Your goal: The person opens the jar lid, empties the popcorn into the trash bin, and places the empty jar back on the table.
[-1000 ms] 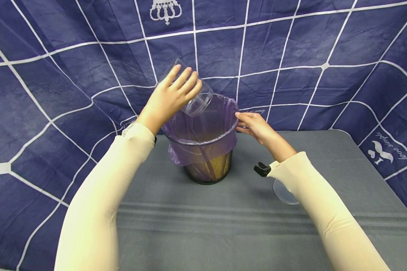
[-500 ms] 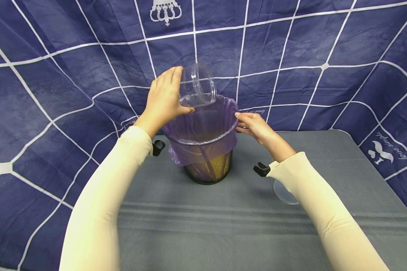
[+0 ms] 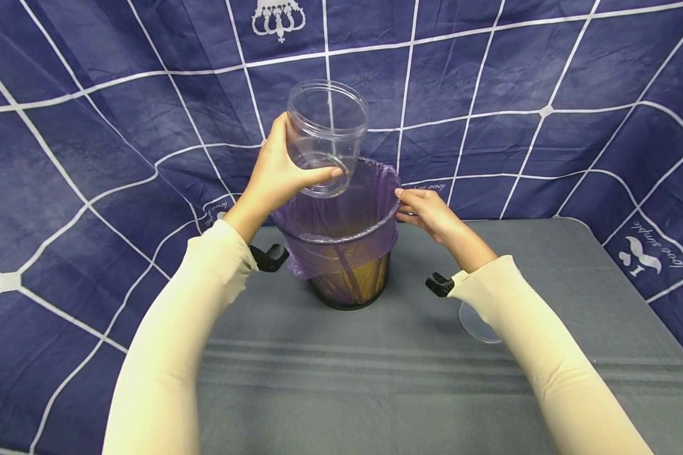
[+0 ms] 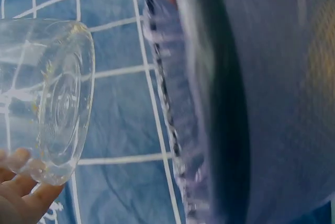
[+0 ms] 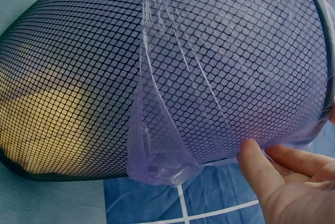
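Observation:
My left hand (image 3: 276,174) grips a clear plastic jar (image 3: 327,120), its thumb across the front. Lidless, the jar tilts slightly with its mouth up, above the wastebasket (image 3: 344,272). Yellowish crumbs cling near the base of the jar (image 4: 57,103) in the left wrist view. The wastebasket is black mesh, lined with a purple bag (image 3: 319,256) folded over its rim; something yellow (image 5: 44,124) shows through the lower mesh. At the right side of that rim, my right hand (image 3: 429,212) holds the edge with thumb and fingers.
A clear round lid (image 3: 478,323) lies on the grey tabletop (image 3: 341,392), partly behind the right sleeve. Blue cloth with white lines (image 3: 461,76) hangs behind and at both sides. Black wrist cameras (image 3: 269,258) stick out from the cuffs.
My left hand has turned the jar from mouth-down over the wastebasket, through sideways, to mouth-up. My right hand stays at the rim, unmoved.

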Demonstrator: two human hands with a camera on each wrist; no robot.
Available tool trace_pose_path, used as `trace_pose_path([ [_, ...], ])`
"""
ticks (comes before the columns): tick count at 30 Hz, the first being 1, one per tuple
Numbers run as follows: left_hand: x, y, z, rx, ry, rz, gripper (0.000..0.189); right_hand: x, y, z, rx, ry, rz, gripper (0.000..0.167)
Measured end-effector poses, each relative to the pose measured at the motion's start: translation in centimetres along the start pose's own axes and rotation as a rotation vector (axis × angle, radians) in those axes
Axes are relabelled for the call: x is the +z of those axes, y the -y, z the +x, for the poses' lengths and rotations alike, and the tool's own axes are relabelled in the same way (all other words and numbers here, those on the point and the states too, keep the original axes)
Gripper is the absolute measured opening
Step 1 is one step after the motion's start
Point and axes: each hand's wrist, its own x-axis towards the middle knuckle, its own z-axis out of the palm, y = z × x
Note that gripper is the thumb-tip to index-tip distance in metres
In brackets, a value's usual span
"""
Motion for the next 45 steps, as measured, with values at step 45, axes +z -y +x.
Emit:
trace_pose_path([
  [45, 8.3, 0.3, -12.2, 0.297, 0.301, -0.480, 0.102, -0.1, 0.0, 0.0, 0.005, -0.049, -0.092, 0.040],
])
